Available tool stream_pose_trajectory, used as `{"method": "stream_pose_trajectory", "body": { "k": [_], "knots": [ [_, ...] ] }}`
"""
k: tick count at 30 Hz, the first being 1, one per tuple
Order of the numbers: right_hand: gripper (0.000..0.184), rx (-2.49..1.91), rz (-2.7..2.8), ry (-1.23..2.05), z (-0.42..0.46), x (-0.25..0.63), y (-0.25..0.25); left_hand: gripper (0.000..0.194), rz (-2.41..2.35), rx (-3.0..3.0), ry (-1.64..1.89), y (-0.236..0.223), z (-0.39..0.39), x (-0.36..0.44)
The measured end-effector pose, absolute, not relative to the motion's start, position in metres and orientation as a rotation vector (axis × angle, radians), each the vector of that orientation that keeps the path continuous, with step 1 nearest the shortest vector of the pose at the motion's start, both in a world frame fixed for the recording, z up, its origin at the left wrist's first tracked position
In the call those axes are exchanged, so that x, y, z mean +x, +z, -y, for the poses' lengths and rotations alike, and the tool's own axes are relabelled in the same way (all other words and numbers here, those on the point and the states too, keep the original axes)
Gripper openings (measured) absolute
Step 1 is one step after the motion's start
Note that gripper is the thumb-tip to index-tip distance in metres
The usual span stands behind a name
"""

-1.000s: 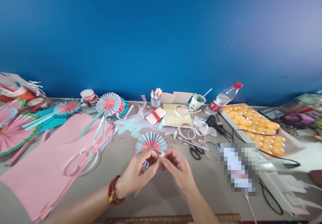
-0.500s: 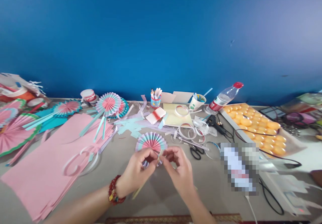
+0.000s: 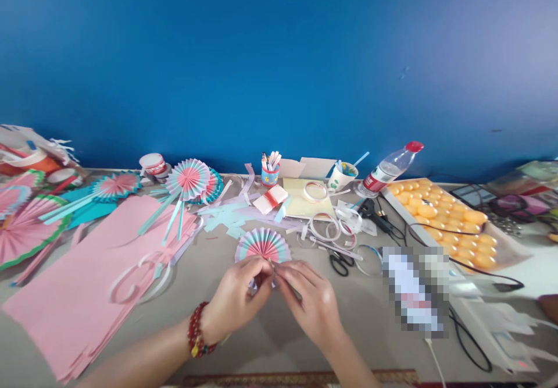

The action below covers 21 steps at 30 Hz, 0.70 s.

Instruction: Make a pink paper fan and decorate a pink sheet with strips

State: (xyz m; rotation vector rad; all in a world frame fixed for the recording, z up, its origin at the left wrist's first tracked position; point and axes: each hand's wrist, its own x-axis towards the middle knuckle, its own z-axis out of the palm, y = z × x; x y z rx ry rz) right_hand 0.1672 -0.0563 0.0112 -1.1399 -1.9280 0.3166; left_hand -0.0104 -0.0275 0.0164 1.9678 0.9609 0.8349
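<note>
ok I'm clamping left hand (image 3: 244, 288) and right hand (image 3: 308, 298) fingers on a strip (image 3: 271, 263), fan (image 3: 261, 244) sitting at their 12 o'clock

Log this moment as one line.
left hand: pinching thin strip; right hand: touching it; pleated fan: partly behind hands; black-handled scissors: rightward

Left of the pleated fan (image 3: 263, 242), a bare strip of tabletop (image 3: 207, 274) leaves passage up to the pink sheets (image 3: 82, 286). Paper scraps (image 3: 223, 220) crowd behind it, scissors (image 3: 341, 257) obstruct its right, and the left hand (image 3: 244, 289) and right hand (image 3: 310, 296) fill its near side.
</note>
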Motion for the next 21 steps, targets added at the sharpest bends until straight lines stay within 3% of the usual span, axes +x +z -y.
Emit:
{"method": "stream_pose_trajectory", "body": {
  "k": [21],
  "knots": [
    [0.022, -1.107, 1.968, 0.362, 0.0562, 0.1706, 0.0119, 0.01, -0.974, 1.975, 0.798, 0.014, 0.0268, -0.0122]
  ]
}}
